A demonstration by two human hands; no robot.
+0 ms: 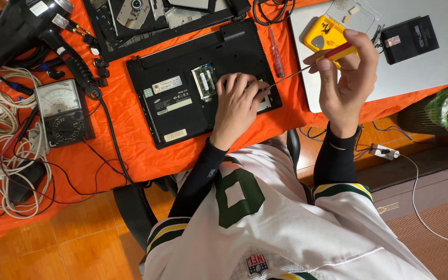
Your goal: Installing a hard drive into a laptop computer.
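A black laptop [182,103] lies upside down on the orange cloth, a panel off so that a green memory module [205,80] shows. My left hand [237,103] rests flat on its right part, fingers by the open bay. My right hand [346,80] is raised to the right and holds a screwdriver [307,65] with a red and yellow handle. Its thin shaft slants down to the left, and the tip meets the laptop beside my left fingertips.
A silver laptop [421,67] lies at right with a yellow box [321,32] and a black drive [409,37] on it. Another screwdriver [276,52] lies between the laptops. At left are a meter [60,111], a black heat gun [24,26] and tangled cables [6,155]. A dismantled laptop [156,18] sits at the back.
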